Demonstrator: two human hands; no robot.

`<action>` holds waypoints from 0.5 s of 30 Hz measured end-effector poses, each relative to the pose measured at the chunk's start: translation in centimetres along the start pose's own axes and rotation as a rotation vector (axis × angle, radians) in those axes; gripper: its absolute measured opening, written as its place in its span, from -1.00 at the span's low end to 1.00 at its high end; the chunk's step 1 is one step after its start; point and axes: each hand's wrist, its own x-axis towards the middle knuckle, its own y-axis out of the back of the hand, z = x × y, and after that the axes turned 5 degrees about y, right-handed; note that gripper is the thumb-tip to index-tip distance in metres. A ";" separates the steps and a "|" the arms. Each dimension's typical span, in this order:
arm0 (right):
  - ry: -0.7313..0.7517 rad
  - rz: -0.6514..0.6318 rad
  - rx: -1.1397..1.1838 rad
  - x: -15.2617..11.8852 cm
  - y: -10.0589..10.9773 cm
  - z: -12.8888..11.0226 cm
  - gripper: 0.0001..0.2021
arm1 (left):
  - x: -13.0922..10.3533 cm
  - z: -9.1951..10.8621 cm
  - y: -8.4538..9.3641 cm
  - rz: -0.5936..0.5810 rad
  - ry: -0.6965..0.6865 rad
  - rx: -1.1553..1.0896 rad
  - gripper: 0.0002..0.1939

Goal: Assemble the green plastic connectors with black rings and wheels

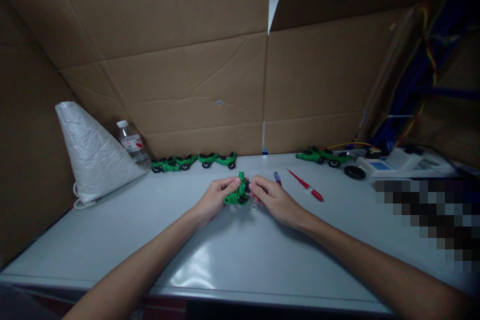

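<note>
A green plastic toy vehicle (233, 197) with black parts is held just above the middle of the table. My left hand (216, 196) is closed around its left side, thumb on top. On the toy's right side, the fingertips of my right hand (269, 194) pinch a small dark part (247, 187), whose exact kind I cannot make out. A small white ring (255, 206) lies beneath my right fingers. Just beyond that hand is a screwdriver with a blue-and-red handle (277, 178), partly hidden. A red screwdriver (306, 186) lies to its right.
Several green toy vehicles (206, 161) line the back-left edge, and more (333, 159) stand at the back right beside a black disc (354, 172) and a white device (390, 166). A silvery wrapped object (93, 155) and a water bottle (132, 144) stand left. Cardboard (187, 70) walls the back.
</note>
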 end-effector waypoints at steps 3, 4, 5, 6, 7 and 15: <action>0.002 -0.007 0.010 0.0 0.0 0.0 -0.56 | -0.1 0.1 0.2 -0.024 0.052 -0.031 -0.41; 0.005 -0.007 0.004 0.0 0.1 0.0 -0.56 | -0.2 0.2 0.2 -0.037 0.073 -0.049 -0.41; 0.010 -0.005 -0.005 0.1 0.1 -0.1 -0.57 | -0.3 0.3 0.2 -0.053 0.094 -0.072 -0.42; 0.014 -0.002 -0.014 0.1 0.1 -0.1 -0.58 | -0.4 0.4 0.1 -0.069 0.113 -0.097 -0.43; 0.017 0.001 -0.022 0.1 0.1 -0.2 -0.58 | -0.6 0.5 0.0 -0.088 0.133 -0.122 -0.44; 0.018 0.013 -0.019 0.3 0.0 0.2 -0.60 | -0.8 0.7 -0.9 -0.179 0.061 0.017 -0.48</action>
